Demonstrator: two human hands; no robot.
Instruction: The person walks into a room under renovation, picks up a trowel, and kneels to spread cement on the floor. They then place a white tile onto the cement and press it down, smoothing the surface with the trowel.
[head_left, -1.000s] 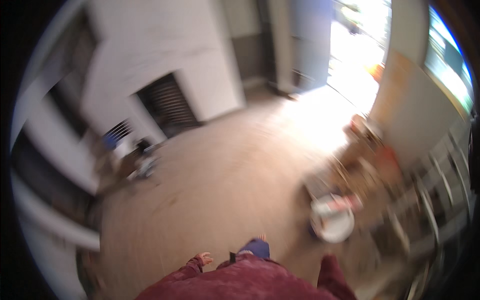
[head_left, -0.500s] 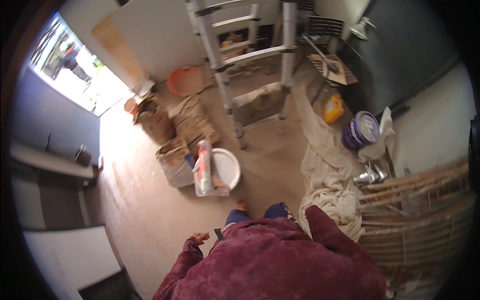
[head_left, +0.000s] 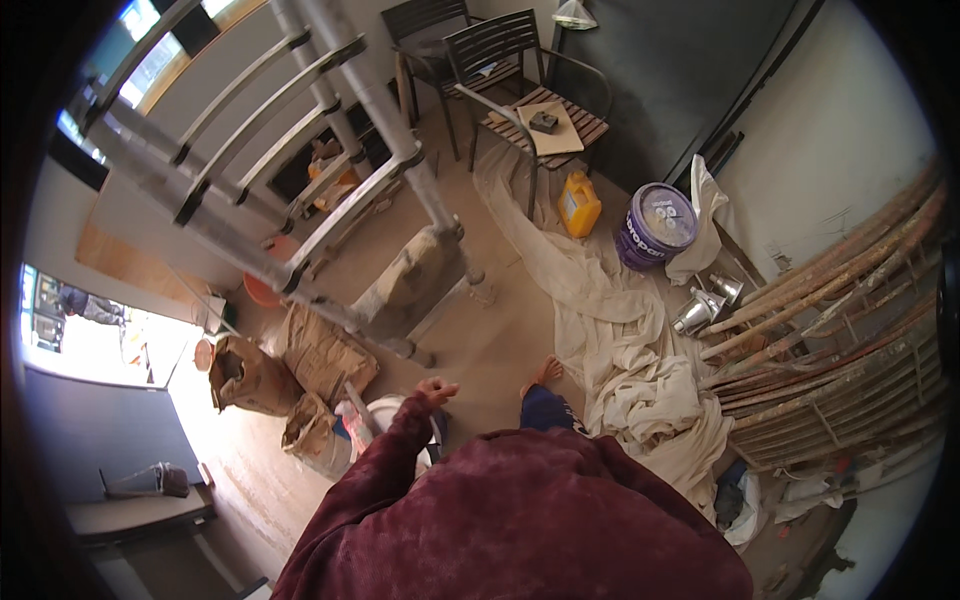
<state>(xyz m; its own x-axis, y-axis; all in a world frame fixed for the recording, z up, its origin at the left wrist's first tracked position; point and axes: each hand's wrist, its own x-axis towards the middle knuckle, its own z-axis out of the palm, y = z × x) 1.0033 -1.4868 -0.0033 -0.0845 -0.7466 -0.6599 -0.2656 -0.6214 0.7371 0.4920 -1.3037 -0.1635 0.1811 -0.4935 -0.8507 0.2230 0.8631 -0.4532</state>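
Note:
My left hand [head_left: 437, 391] is held out in front of me at the end of a maroon sleeve, its fingers loosely stretched and nothing in them. Below and beside it, partly covered by the sleeve, is a round white lid or tub [head_left: 384, 408]. Just left of that lie open brown paper sacks [head_left: 245, 378] and a flatter paper sack [head_left: 325, 352]. Ahead of the hand stands an aluminium ladder [head_left: 385, 110], with a pale cloth [head_left: 405, 268] draped low on it. My right hand is out of view; only the upper part of that sleeve shows.
A crumpled cream drop cloth [head_left: 625, 325] trails along the floor at my right. Beyond it are a yellow jerrycan [head_left: 578, 205], a purple bucket [head_left: 640, 240] and a slatted chair [head_left: 495, 42] carrying a board. Long stacked poles [head_left: 830, 270] and silver lamps [head_left: 697, 312] border the right side.
My view has swung to the right and nearer the ladder, which now looms at the upper left. My left hand has come forward and inward from beside my body.

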